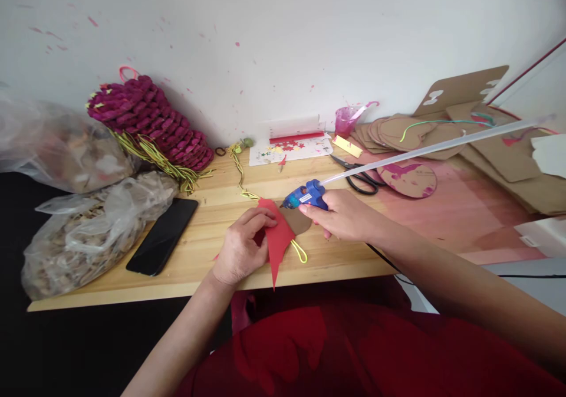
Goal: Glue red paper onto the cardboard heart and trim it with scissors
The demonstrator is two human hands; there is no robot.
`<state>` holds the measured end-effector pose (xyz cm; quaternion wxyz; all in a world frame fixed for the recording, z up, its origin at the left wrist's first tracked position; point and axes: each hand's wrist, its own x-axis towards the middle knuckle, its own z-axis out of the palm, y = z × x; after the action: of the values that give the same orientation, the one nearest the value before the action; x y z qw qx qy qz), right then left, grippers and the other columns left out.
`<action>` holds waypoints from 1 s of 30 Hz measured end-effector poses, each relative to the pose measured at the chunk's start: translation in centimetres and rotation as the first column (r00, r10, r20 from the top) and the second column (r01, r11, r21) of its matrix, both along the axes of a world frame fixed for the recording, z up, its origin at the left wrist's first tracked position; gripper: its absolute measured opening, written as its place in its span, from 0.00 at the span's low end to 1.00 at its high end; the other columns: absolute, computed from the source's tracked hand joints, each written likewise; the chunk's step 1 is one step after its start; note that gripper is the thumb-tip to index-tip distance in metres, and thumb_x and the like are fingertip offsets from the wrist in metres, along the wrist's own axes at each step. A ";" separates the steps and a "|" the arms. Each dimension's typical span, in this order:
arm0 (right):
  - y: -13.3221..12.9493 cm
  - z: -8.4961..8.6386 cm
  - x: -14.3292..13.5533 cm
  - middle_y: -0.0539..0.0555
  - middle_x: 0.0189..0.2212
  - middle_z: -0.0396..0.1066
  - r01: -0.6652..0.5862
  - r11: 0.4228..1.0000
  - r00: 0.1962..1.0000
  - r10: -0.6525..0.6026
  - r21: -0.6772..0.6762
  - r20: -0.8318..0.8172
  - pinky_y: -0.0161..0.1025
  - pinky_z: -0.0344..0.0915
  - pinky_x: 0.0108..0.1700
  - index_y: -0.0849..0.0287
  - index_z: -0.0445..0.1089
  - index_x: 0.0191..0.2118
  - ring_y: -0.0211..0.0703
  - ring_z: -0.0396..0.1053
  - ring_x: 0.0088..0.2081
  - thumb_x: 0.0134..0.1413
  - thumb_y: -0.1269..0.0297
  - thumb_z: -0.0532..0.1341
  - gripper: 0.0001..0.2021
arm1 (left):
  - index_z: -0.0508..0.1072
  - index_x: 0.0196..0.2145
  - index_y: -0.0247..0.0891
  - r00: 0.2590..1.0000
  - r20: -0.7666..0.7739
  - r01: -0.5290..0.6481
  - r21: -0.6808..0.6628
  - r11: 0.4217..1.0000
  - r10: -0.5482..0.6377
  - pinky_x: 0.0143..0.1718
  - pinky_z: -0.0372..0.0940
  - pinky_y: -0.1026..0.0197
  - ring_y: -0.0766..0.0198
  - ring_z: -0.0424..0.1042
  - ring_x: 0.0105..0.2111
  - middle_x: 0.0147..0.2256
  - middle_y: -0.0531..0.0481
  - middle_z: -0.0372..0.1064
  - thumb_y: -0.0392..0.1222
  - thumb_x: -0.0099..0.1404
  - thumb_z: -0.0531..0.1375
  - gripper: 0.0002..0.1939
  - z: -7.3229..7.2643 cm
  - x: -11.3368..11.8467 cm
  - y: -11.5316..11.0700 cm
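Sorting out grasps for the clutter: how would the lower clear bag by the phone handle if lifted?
Likely floppy: the clear bag is thin, crumpled film. Its loose brown pieces would probably shift and sag. It might nudge the phone, which lies close beside it.

Observed: blue plastic glue gun (pixel 313 195), white label on side, nozzle pointing left, close to the cardboard; long translucent glue stick (pixel 398 158) projecting from rear, slanting up to the right. Also noted: red sheet piece (pixel 279 239), jagged along one edge, narrow point toward the front edge of pale wooden tabletop (pixel 212 208). Beneath it, partly covered: brown cardboard piece with rounded edge (pixel 299 222). Yellow cord loop (pixel 303 251) protruding at lower right.
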<state>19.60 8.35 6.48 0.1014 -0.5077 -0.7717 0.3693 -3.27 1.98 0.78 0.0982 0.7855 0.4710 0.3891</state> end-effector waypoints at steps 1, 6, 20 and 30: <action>0.0 -0.1 0.0 0.51 0.14 0.69 0.006 1.000 1.000 -0.006 -0.001 -0.004 0.34 0.58 0.24 0.57 0.64 0.23 0.38 0.69 0.18 0.63 0.49 0.55 0.22 | 0.75 0.38 0.38 1.000 -0.002 0.000 0.000 1.000 0.000 0.44 0.73 0.55 0.57 0.76 0.42 0.42 0.42 0.75 0.31 0.61 0.61 0.08 0.0 0.0 0.0; 0.7 -0.9 -0.2 0.53 0.19 0.73 0.050 0.997 0.994 -0.056 -0.056 -0.093 0.32 0.61 0.20 0.58 0.66 0.28 0.38 0.70 0.19 0.63 0.48 0.55 0.20 | 0.75 0.37 0.38 1.000 0.002 0.004 0.008 1.000 -0.004 0.44 0.73 0.56 0.58 0.76 0.42 0.41 0.42 0.75 0.30 0.60 0.62 0.08 0.1 0.0 -0.1; 1.4 -1.7 -1.0 0.56 0.24 0.75 0.035 0.991 0.989 -0.053 -0.132 -0.135 0.31 0.61 0.15 0.59 0.66 0.29 0.39 0.72 0.20 0.64 0.49 0.55 0.19 | 0.75 0.38 0.38 1.000 0.016 0.010 0.005 1.000 -0.010 0.45 0.73 0.55 0.57 0.76 0.43 0.42 0.43 0.75 0.30 0.60 0.61 0.08 -0.3 -0.1 0.0; 0.7 -1.6 0.0 0.54 0.21 0.74 0.019 0.989 0.992 -0.038 -0.143 -0.124 0.32 0.61 0.17 0.59 0.66 0.28 0.38 0.71 0.18 0.64 0.47 0.55 0.20 | 0.74 0.37 0.38 1.000 0.015 0.008 0.011 1.000 -0.008 0.44 0.73 0.55 0.57 0.76 0.42 0.42 0.42 0.75 0.30 0.60 0.62 0.07 -0.1 0.0 0.1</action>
<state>19.57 9.10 4.88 0.1189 -0.5002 -0.7282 0.4532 -3.26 2.07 0.68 0.0990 0.7851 0.4648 0.3972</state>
